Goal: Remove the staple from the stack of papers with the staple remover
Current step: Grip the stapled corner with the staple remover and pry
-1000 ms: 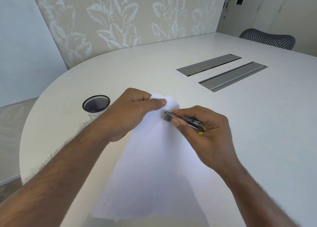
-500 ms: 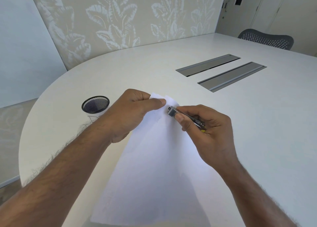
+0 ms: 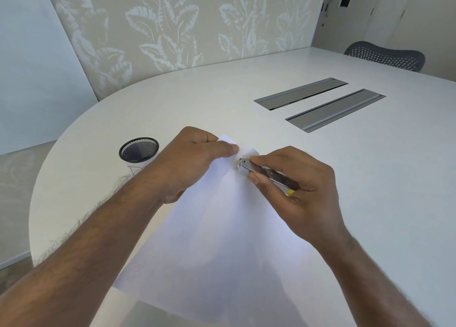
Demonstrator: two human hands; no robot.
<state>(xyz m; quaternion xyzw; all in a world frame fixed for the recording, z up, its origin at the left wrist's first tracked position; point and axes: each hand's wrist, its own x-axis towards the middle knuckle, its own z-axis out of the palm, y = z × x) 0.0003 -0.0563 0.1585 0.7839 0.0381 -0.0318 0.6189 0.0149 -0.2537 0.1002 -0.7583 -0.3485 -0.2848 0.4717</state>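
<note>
Staple remover point(image 3: 264, 172) is a slim metal one with a bit of yellow at the back end, lying almost flat with its long axis running from lower right up to upper left. The metal nose points up-left and sits right on the top corner of the stack of papers point(image 3: 222, 240). Can't actually make out the staple itself, too small and the nose covers that spot.

Right hand point(image 3: 296, 191) is wrapped around the remover, thumb along the near side and index finger on top of it, other fingers curled under the handle, so a closed pinch-style hold on the tool with only the nose and a strip of metal showing.

Left hand point(image 3: 187, 163) is closed on the same paper corner just left of the nose, thumb pressed flat on top of the sheets with the fingers tucked underneath, and the corner looks lifted off the surface a little there.

The papers spread out from that corner back toward the near edge of the desk point(image 3: 370, 178), lying at a slant, bottom part running over the near edge. A black mesh cup point(image 3: 138, 150) stands near the left edge, well apart from the papers. Two metal cable flaps point(image 3: 318, 104) are set into the desk further out, and a dark mesh chair point(image 3: 387, 57) sits at the far side
</note>
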